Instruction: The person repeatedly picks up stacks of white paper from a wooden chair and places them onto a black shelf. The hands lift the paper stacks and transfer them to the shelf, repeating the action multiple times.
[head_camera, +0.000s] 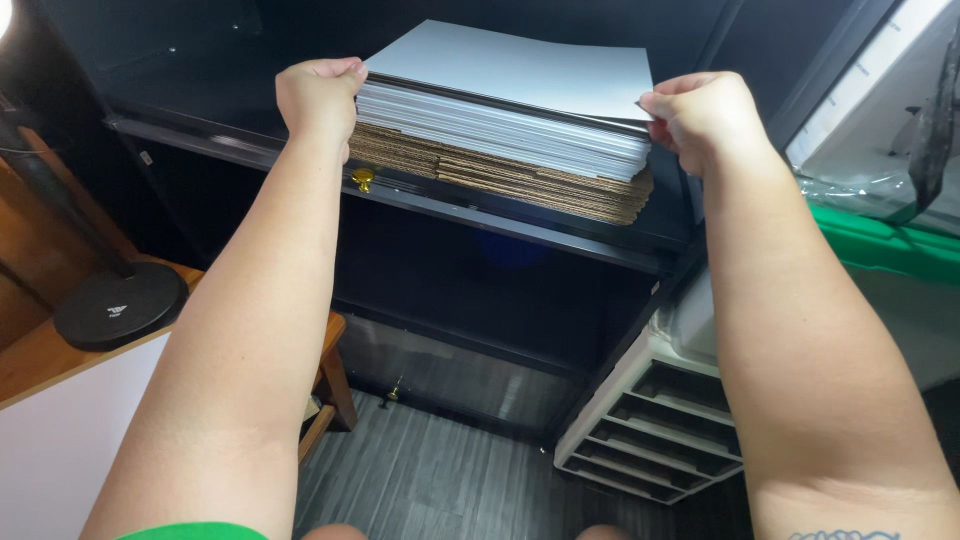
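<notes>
Both hands reach up to a stack of white sheets (510, 125) that rests on a pile of brown corrugated cardboard (520, 180) on a black shelf (480, 215). The left hand (320, 95) is closed in a fist-like pinch on the near left corner of the top sheet (510, 65). The right hand (700, 115) pinches that sheet's right edge, fingers curled shut around it. The sheet lies directly between the two grips, its long axis running from one hand to the other, its right side lifted slightly off the stack. Neither hand is clearly nearer.

Below the left grip a small gold knob (363, 180) shows. Below the right grip stands a white slotted rack (660, 425); to its right lies a green cover (885, 245).
</notes>
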